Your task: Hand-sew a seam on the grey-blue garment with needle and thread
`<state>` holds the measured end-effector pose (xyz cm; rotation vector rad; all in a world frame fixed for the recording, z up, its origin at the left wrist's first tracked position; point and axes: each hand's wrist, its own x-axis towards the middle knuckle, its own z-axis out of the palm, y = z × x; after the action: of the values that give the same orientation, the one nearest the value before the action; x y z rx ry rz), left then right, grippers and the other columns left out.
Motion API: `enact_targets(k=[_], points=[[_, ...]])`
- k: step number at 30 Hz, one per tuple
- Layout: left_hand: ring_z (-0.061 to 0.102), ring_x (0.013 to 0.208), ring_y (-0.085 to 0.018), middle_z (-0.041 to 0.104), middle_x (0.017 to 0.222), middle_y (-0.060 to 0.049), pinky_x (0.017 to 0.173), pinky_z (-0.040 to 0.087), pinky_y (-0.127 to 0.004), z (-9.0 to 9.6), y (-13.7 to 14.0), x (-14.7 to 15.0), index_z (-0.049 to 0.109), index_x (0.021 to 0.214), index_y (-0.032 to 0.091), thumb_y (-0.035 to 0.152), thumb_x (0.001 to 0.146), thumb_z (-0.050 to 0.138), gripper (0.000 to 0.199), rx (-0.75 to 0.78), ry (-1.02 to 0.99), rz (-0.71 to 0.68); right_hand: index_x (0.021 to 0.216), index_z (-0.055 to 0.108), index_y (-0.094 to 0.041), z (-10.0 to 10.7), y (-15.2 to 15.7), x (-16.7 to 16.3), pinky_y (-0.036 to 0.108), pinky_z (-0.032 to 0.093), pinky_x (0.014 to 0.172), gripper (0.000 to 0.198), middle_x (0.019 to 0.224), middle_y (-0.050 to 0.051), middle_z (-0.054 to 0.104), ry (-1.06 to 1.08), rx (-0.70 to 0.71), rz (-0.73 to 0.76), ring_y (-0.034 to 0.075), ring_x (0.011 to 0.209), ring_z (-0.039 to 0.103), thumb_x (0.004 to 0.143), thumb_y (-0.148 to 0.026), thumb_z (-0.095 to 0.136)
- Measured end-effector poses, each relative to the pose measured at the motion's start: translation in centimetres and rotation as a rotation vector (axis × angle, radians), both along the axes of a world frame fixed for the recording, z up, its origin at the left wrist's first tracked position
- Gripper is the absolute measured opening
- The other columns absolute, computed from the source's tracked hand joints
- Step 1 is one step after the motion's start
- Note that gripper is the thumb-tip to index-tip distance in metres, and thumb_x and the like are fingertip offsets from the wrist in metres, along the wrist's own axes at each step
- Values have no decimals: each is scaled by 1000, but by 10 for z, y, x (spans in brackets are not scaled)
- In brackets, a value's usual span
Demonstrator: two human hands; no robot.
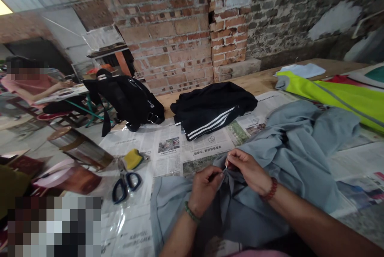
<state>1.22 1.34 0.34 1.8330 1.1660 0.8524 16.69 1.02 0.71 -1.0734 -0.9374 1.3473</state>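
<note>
A grey cloth garment (288, 157) is spread in folds across the newspaper in front of me. My left hand (205, 187) pinches a fold of it between thumb and fingers, a green beaded bracelet at the wrist. Close beside it, my right hand (247, 167) is closed in a pinch on a thin, pale sewing needle (227, 162), whose lower end meets the pinched cloth. Any thread is too fine to make out. A red beaded bracelet circles my right wrist.
Blue-handled scissors (126, 185), a yellow sponge (133, 159), a steel flask (81, 147) and a pink-lidded container (70, 177) stand or lie at left. Behind are a black backpack (129, 99), black striped clothing (214, 109) and a hi-vis garment (333, 97). A person (33, 85) sits far left.
</note>
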Motion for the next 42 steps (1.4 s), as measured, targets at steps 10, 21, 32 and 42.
enact_targets(k=[10, 21, 32, 42], points=[[46, 55, -11, 55, 59, 1, 53, 37, -21, 7, 1, -2, 62, 68, 15, 22, 73, 55, 11, -75, -71, -23, 62, 53, -15, -9, 8, -7, 22, 37, 58, 25, 58, -2, 53, 160, -23, -13, 8, 55, 46, 67, -36, 66], [49, 59, -12, 57, 62, 0, 56, 39, -22, 1, 0, -4, 64, 71, 17, 22, 75, 55, 10, -9, -19, -175, 69, 50, -15, 4, 17, 15, 19, 37, 52, 30, 66, -3, 58, 82, 14, -16, 5, 50, 49, 69, -42, 64], [38, 52, -9, 47, 55, 3, 49, 31, -20, 5, 2, -5, 61, 68, 16, 27, 70, 58, 12, -231, -143, -90, 84, 46, -20, 46, 32, 30, 23, 47, 50, 30, 63, -5, 60, 152, 10, 83, 12, 50, 61, 67, -34, 67], [38, 51, -8, 49, 55, 3, 47, 30, -19, 3, 4, -6, 63, 69, 15, 28, 69, 60, 13, -251, -174, -70, 78, 54, -17, 65, 69, 67, 24, 52, 55, 13, 65, -2, 62, 80, 139, -85, 13, 58, 65, 73, -22, 65]])
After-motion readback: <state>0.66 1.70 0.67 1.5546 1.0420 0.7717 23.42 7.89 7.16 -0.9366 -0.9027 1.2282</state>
